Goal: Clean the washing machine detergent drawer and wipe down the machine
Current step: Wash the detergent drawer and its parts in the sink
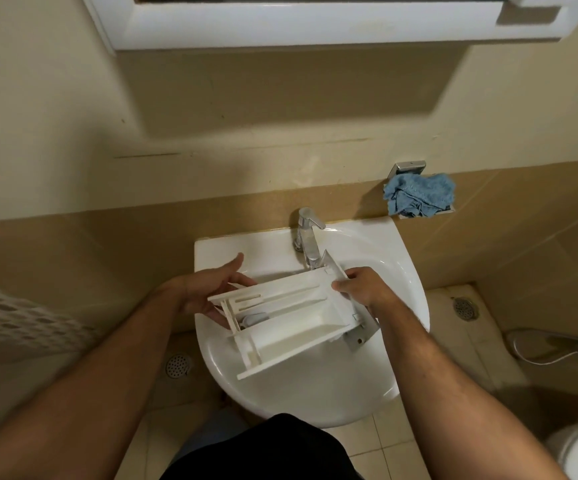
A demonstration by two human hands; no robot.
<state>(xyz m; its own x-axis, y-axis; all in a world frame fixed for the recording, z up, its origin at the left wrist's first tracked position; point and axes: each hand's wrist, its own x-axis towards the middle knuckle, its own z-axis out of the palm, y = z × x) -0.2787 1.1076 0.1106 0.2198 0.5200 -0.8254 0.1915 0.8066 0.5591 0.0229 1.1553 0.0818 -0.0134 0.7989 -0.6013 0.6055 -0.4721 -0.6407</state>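
Your right hand (362, 287) gripped the detergent drawer (291, 315) over the sink (405, 271) at frame centre; left hand (204, 289) supported it, fingers apart. Rinse step; next needs tap (310, 237) on.

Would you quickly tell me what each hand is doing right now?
Left hand: fingers straight, supporting the detergent drawer at its end.
Right hand: gripping the drawer's front end.

A white ceramic wash basin (211, 258) carries a chrome single-lever tap (308, 237) at its back rim; a small metal wall shelf (410, 167) holds a crumpled blue cloth (419, 195).
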